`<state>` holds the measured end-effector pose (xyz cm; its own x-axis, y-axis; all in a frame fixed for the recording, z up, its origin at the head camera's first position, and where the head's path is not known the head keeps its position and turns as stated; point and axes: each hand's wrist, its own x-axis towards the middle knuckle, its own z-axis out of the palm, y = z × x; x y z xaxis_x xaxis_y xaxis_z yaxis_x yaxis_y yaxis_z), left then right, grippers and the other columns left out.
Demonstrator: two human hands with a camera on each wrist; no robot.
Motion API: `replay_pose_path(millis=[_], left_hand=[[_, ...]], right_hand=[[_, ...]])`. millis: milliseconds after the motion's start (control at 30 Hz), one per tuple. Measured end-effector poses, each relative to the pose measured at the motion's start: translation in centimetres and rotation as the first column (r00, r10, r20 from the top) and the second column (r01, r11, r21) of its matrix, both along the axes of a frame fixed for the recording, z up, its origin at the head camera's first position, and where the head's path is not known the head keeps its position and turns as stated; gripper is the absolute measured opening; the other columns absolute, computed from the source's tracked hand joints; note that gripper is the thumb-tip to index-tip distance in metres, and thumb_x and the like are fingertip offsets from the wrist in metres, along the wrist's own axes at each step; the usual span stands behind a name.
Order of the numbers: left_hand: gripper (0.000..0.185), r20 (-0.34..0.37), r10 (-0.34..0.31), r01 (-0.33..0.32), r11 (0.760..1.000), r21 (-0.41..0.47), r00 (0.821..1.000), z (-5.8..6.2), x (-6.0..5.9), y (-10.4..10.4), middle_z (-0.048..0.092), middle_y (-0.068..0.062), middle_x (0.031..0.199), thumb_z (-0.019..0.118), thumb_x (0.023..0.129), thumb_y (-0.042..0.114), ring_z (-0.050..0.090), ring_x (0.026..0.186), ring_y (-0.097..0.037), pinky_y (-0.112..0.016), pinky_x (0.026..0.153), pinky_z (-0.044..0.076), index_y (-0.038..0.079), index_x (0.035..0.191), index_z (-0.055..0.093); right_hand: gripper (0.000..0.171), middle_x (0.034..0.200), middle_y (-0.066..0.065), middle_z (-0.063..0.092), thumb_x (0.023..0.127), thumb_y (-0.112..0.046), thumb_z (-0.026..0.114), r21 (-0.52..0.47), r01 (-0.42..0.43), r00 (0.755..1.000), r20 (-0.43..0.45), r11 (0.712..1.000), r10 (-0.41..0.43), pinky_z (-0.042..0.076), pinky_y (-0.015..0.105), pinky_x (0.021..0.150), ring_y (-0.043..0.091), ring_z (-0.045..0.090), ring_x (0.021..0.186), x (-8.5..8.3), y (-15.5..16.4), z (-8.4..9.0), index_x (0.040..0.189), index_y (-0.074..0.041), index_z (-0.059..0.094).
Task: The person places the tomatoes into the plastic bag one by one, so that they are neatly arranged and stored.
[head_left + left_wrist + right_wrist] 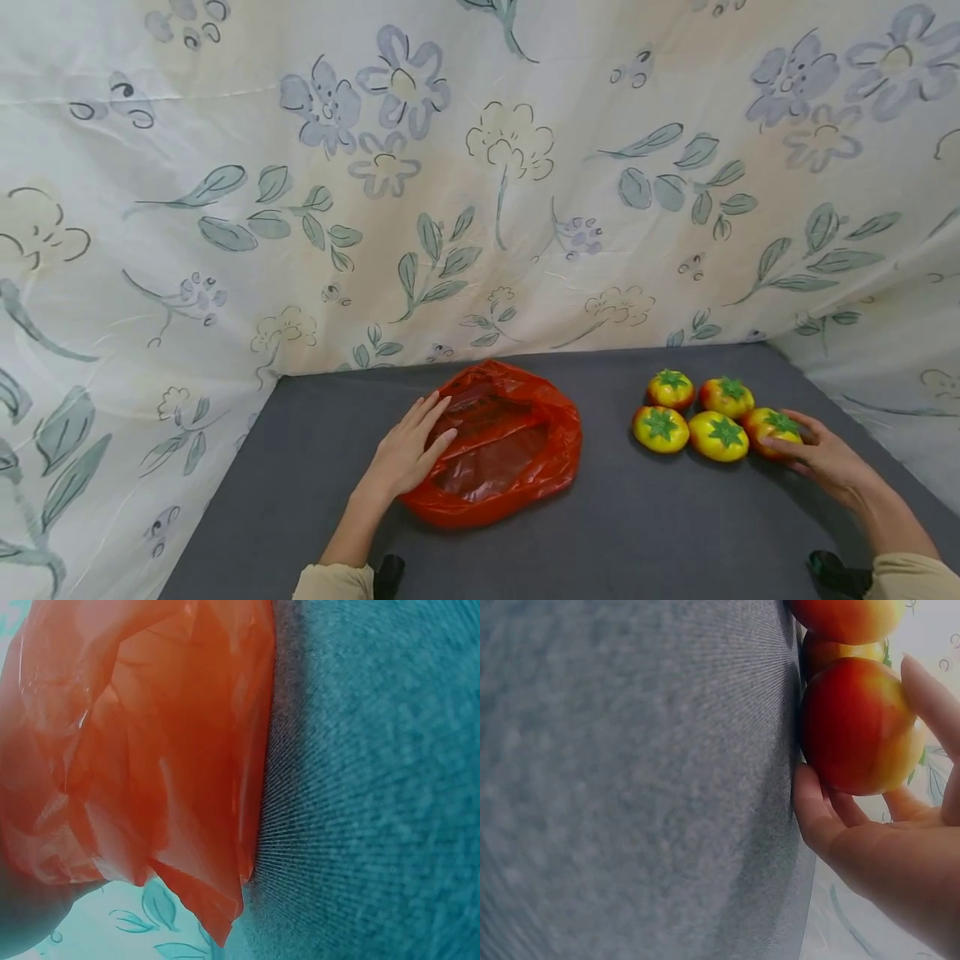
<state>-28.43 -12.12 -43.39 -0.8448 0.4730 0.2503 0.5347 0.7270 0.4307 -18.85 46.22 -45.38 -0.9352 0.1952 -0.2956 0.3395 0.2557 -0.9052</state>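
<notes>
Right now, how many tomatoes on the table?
5, clustered right of the red bag: back pair and; front row, and the rightmost under the right hand. None look hidden.

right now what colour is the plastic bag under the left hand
Translucent red-orange: the plastic bag under the left hand shows best in the head view.

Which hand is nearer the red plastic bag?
Left. The left hand rests on the red plastic bag; the right hand is off to its right, at the tomatoes.
</notes>
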Motion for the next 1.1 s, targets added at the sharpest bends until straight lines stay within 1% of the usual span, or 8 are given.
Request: replay_pose_path(millis=[100,233,333,400,500,767,967,1100], left_hand=[[0.061,0.007,-0.003,0.003,1.000,0.006,1.000,0.0,0.0,-0.1,0.025,-0.005,0.155,0.046,0.097,0.048,0.018,0.142,-0.027,-0.061,0.104,0.025,0.019,0.150,0.034],[0.061,0.007,0.003,-0.003,1.000,0.007,1.000,-0.2,-0.1,-0.2,0.025,-0.004,0.155,0.047,0.097,0.048,0.018,0.142,-0.027,-0.062,0.103,0.026,0.020,0.150,0.034],[0.061,0.003,0.008,-0.008,1.000,0.006,1.000,-0.1,-0.1,-0.3,0.025,-0.003,0.155,0.046,0.097,0.049,0.018,0.142,-0.027,-0.062,0.103,0.026,0.021,0.150,0.035],[0.061,0.003,0.009,-0.009,1.000,0.009,1.000,-0.1,-0.1,-0.3,0.024,-0.003,0.155,0.047,0.097,0.049,0.019,0.142,-0.027,-0.062,0.103,0.026,0.021,0.150,0.035],[0.061,0.004,0.008,-0.008,1.000,0.010,1.000,-0.1,0.0,-0.3,0.024,-0.003,0.156,0.047,0.097,0.049,0.019,0.142,-0.027,-0.062,0.103,0.027,0.021,0.150,0.035],[0.061,0.007,0.006,-0.006,1.000,0.011,1.000,-0.1,-0.1,-0.4,0.025,-0.003,0.155,0.046,0.097,0.050,0.020,0.141,-0.027,-0.061,0.103,0.027,0.020,0.149,0.036],[0.061,0.007,-0.009,0.009,1.000,0.005,1.000,0.0,-0.1,-0.4,0.024,-0.003,0.155,0.047,0.097,0.049,0.020,0.141,-0.028,-0.059,0.104,0.027,0.019,0.149,0.035],[0.061,0.004,-0.019,0.019,1.000,-0.007,1.000,-0.1,-0.2,-0.5,0.024,-0.004,0.155,0.047,0.097,0.048,0.021,0.141,-0.029,-0.057,0.105,0.027,0.019,0.149,0.035]], right_hand=[[0.103,0.144,0.041,-0.015,0.095,-0.035,0.060,0.002,0.017,1.000,-0.011,1.000,-0.017,0.045,0.032,0.083,0.049,0.016,0.127,0.1,0.1,-0.2,0.145,0.002,-0.021],[0.102,0.146,0.037,-0.018,0.094,-0.038,0.060,-0.020,0.096,0.995,-0.031,0.995,-0.096,0.034,0.053,0.100,0.049,0.010,0.131,0.3,0.3,-0.2,0.148,-0.005,-0.020],[0.101,0.148,0.035,-0.014,0.093,-0.040,0.060,-0.022,0.184,0.981,-0.051,0.983,-0.185,0.043,0.043,0.094,0.049,0.016,0.127,0.3,0.4,0.0,0.150,-0.010,-0.017],[0.101,0.149,0.035,-0.011,0.092,-0.041,0.061,-0.027,0.229,0.971,-0.065,0.973,-0.230,0.049,0.028,0.077,0.047,0.022,0.121,0.3,0.4,0.3,0.151,-0.013,-0.015],[0.100,0.149,0.034,-0.010,0.090,-0.042,0.062,-0.041,0.260,0.961,-0.087,0.965,-0.262,0.045,0.016,0.061,0.044,0.027,0.115,0.2,0.3,0.7,0.152,-0.017,-0.013],[0.096,0.142,0.027,0.008,0.089,-0.032,0.066,-0.231,0.269,0.924,-0.212,0.935,-0.318,0.052,0.019,0.065,0.008,0.039,0.096,0.0,-0.7,2.0,0.153,-0.028,-0.005],[0.093,0.152,0.008,0.004,0.088,-0.027,0.067,-0.366,0.244,0.885,-0.295,0.898,-0.360,0.052,0.017,0.066,0.009,0.039,0.111,-1.0,-2.1,3.4,0.153,-0.033,0.001],[0.086,0.131,-0.002,0.029,0.089,-0.019,0.067,-0.422,0.173,0.870,-0.358,0.890,-0.339,0.053,0.019,0.065,0.004,0.043,0.100,-1.7,-3.9,4.7,0.153,-0.033,0.011]])
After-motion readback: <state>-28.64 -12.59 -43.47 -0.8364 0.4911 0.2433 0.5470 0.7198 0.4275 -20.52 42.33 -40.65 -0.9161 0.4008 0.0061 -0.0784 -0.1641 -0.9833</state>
